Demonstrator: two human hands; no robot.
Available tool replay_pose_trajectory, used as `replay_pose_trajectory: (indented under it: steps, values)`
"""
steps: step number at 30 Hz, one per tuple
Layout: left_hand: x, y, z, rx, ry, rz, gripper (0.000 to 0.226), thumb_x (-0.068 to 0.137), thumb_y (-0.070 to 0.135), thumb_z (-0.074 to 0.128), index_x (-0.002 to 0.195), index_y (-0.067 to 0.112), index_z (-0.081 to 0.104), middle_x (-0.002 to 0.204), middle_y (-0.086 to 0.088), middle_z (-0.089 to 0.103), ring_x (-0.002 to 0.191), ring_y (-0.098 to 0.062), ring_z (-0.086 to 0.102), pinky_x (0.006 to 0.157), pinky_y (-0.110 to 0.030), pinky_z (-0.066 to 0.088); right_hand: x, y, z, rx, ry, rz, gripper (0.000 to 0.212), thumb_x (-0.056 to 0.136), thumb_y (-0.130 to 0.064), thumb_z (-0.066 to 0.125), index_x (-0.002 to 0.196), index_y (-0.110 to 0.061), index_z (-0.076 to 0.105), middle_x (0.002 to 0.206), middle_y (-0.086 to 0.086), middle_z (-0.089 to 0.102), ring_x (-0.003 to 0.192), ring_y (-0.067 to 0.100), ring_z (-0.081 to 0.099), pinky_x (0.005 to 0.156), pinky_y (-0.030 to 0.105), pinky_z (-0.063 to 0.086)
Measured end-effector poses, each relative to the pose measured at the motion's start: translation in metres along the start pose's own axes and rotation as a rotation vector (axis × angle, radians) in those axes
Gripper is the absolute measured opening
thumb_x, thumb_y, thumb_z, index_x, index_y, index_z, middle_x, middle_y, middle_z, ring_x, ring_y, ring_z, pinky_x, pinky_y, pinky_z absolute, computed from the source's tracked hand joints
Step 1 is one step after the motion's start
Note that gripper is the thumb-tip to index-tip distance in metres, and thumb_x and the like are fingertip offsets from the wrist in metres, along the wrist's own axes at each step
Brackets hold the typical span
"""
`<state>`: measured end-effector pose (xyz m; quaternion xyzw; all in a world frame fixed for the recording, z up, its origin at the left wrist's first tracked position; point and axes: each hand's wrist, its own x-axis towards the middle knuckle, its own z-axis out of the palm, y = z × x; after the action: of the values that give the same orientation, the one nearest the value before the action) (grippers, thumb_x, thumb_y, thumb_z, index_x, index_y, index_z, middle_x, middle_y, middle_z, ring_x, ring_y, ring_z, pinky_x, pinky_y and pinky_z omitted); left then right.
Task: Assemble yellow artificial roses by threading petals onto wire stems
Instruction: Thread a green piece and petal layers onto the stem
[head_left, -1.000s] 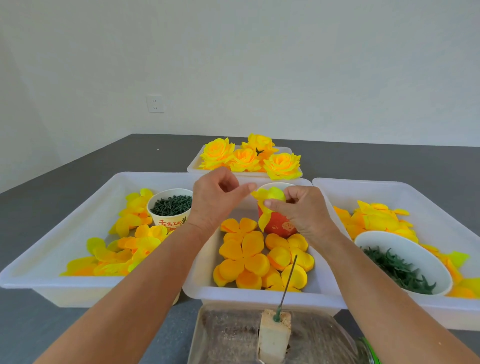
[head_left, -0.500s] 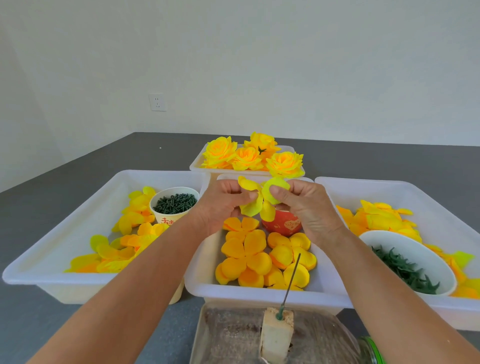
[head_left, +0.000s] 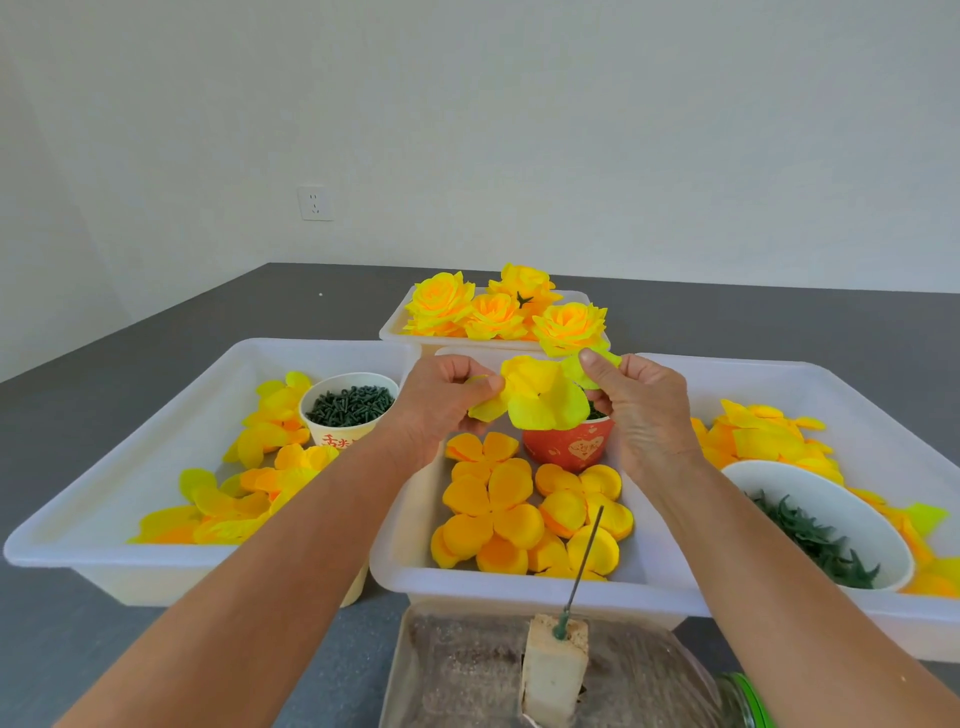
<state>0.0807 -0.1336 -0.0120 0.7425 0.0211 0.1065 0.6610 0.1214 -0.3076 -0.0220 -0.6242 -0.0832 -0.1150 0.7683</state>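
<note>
A yellow fabric petal piece (head_left: 537, 395) is spread out in the air between my two hands, above the middle tray (head_left: 400, 545). My left hand (head_left: 441, 405) pinches its left edge and my right hand (head_left: 639, 410) pinches its upper right edge. Below them lie several orange-yellow petal layers (head_left: 498, 509) in that tray. A green wire stem (head_left: 584, 561) stands tilted in a pale foam block (head_left: 553, 670) at the near edge. Finished yellow roses (head_left: 498, 312) fill the far tray.
The left tray (head_left: 130, 467) holds loose yellow petals and a paper cup of dark green pegs (head_left: 350, 405). A red cup (head_left: 569, 447) stands behind the petal layers. The right tray (head_left: 883, 415) holds petals and a white bowl of green leaves (head_left: 815, 525).
My hands have risen slightly and moved apart, opening the yellow petal piece out flat between them. One second ago only my right hand held it.
</note>
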Motion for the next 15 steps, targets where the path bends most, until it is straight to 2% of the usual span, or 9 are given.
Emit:
replay_pose_trajectory:
  steps: [3, 7, 10, 12, 13, 15]
  values:
    - [-0.0004, 0.0003, -0.0001, 0.002, -0.008, 0.003, 0.011, 0.088, 0.007, 0.061, 0.077, 0.008, 0.061, 0.069, -0.004, 0.061, 0.049, 0.0, 0.057, 0.048, -0.018, 0.051, -0.0004, -0.0007, -0.0004, 0.031, 0.025, -0.013, 0.031, 0.082, -0.015, 0.069, 0.057, -0.008, 0.052, 0.053, 0.001, 0.055, 0.044, 0.0, 0.05, 0.046, 0.013, 0.043]
    - [-0.0005, 0.0012, 0.0005, 0.008, -0.025, -0.005, 0.012, 0.088, 0.007, 0.06, 0.077, 0.01, 0.061, 0.07, -0.002, 0.061, 0.054, -0.003, 0.058, 0.05, -0.018, 0.051, 0.0003, -0.0027, -0.0006, 0.087, 0.038, 0.017, 0.021, 0.084, -0.016, 0.068, 0.064, -0.014, 0.063, 0.054, -0.006, 0.065, 0.048, 0.003, 0.057, 0.046, 0.016, 0.045]
    - [-0.0019, 0.0023, 0.0016, 0.011, -0.05, -0.002, 0.014, 0.089, 0.006, 0.058, 0.076, 0.011, 0.059, 0.07, -0.003, 0.06, 0.056, -0.005, 0.057, 0.051, -0.018, 0.05, 0.0006, -0.0014, 0.0002, 0.1, -0.004, 0.08, 0.016, 0.086, -0.02, 0.066, 0.071, -0.013, 0.066, 0.075, 0.007, 0.069, 0.068, 0.018, 0.063, 0.067, 0.032, 0.053]
    - [-0.003, 0.0029, 0.0028, 0.03, -0.071, 0.004, 0.015, 0.09, 0.005, 0.056, 0.076, 0.012, 0.059, 0.07, -0.003, 0.059, 0.059, -0.008, 0.056, 0.05, -0.018, 0.05, 0.0004, -0.0019, 0.0002, 0.122, 0.007, 0.12, 0.018, 0.087, -0.019, 0.065, 0.073, -0.009, 0.063, 0.083, 0.018, 0.065, 0.078, 0.028, 0.06, 0.078, 0.043, 0.05]
    - [-0.0035, 0.003, 0.0035, 0.045, -0.078, 0.008, 0.016, 0.091, 0.005, 0.055, 0.077, 0.012, 0.058, 0.07, -0.003, 0.059, 0.059, -0.009, 0.055, 0.05, -0.018, 0.05, 0.0007, -0.0029, -0.0005, 0.124, 0.03, 0.127, 0.019, 0.087, -0.018, 0.065, 0.073, -0.007, 0.06, 0.083, 0.02, 0.061, 0.078, 0.029, 0.058, 0.078, 0.045, 0.049]
    - [-0.0032, 0.0036, 0.0037, 0.04, -0.049, 0.002, 0.017, 0.091, 0.003, 0.054, 0.076, 0.011, 0.057, 0.07, -0.005, 0.057, 0.06, -0.012, 0.054, 0.048, -0.019, 0.049, 0.0028, -0.0049, -0.0033, 0.139, 0.112, 0.126, 0.019, 0.089, -0.017, 0.063, 0.075, -0.006, 0.056, 0.078, 0.016, 0.057, 0.067, 0.021, 0.06, 0.069, 0.036, 0.052]
